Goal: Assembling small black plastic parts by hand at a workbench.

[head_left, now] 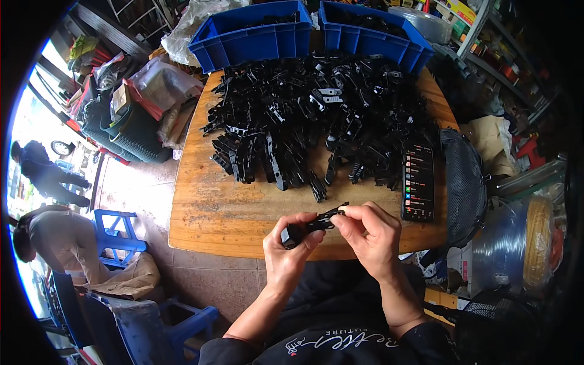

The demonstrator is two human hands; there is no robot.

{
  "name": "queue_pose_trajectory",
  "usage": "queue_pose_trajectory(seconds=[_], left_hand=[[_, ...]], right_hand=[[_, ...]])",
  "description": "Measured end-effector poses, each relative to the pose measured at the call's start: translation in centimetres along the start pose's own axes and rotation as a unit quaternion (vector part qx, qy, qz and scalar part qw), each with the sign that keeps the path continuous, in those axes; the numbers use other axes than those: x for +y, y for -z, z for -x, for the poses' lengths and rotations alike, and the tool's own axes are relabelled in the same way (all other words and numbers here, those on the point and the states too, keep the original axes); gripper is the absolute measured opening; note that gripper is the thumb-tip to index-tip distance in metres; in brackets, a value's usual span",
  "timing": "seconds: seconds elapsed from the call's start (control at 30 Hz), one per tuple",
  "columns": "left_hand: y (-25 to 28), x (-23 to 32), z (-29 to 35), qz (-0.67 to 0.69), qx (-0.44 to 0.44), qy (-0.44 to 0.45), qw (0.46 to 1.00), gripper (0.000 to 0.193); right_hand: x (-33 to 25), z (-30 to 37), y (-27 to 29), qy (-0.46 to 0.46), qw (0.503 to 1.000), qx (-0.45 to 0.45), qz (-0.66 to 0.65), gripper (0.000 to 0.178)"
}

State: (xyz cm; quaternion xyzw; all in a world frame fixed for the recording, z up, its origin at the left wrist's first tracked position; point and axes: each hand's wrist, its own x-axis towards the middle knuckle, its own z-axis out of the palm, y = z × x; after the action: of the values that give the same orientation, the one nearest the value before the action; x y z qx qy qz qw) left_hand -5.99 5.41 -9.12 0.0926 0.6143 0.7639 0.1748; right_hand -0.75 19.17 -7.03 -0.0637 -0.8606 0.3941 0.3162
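Just over the table's front edge, my left hand (pixel 288 252) is closed around the thick end of a black plastic part (pixel 296 235). The part is long and narrow, with a blocky end by my left palm. My right hand (pixel 371 234) pinches its slimmer far end between thumb and forefinger. Whether a separate small piece sits in that pinch cannot be made out. Beyond my hands, a wide heap of similar black plastic parts (pixel 286 115) covers much of the wooden table (pixel 201 207). Several grey-white ribbed pieces (pixel 330 95) show among them.
Two blue crates (pixel 252 38) with black parts stand at the table's far edge. A phone (pixel 418 182) with a lit screen lies at the right, beside a black mesh bag (pixel 462 188). Blue stools (pixel 118 234) and two other people are at the left. Clear tubing rolls (pixel 517 243) stand at right.
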Motion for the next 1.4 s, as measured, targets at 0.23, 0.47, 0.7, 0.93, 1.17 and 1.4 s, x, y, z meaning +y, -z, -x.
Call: queue_pose_trajectory(seconds=[0.23, 0.47, 0.7, 0.93, 1.17, 1.4], left_hand=[[2.0, -0.2, -0.5, 0.159, 0.021, 0.046, 0.986, 0.024], [3.3, -0.2, -1.3, 0.224, 0.047, 0.040, 0.973, 0.026], [4.0, 0.0, -1.3, 0.183, 0.065, 0.038, 0.980, 0.028], [2.7, -0.3, -1.3, 0.204, 0.014, 0.028, 0.978, 0.028], [2.9, 0.0, -1.2, 0.188, 0.052, 0.033, 0.980, 0.031], [1.3, 0.0, -0.9, 0.183, -0.002, 0.066, 0.981, 0.029]], right_hand=[[2.3, -1.7, -0.5, 0.013, 0.998, 0.025, 0.048, 0.028], [3.7, -3.5, -1.7, 0.071, 0.978, -0.158, 0.115, 0.025], [4.8, -2.7, 0.1, 0.007, 0.994, -0.040, 0.103, 0.012], [6.2, -4.0, -0.6, -0.029, 0.971, 0.007, 0.238, 0.022], [3.4, -1.6, 1.6, -0.123, 0.983, -0.066, -0.121, 0.017], [0.8, -1.5, 2.3, -0.100, 0.971, -0.135, -0.169, 0.042]])
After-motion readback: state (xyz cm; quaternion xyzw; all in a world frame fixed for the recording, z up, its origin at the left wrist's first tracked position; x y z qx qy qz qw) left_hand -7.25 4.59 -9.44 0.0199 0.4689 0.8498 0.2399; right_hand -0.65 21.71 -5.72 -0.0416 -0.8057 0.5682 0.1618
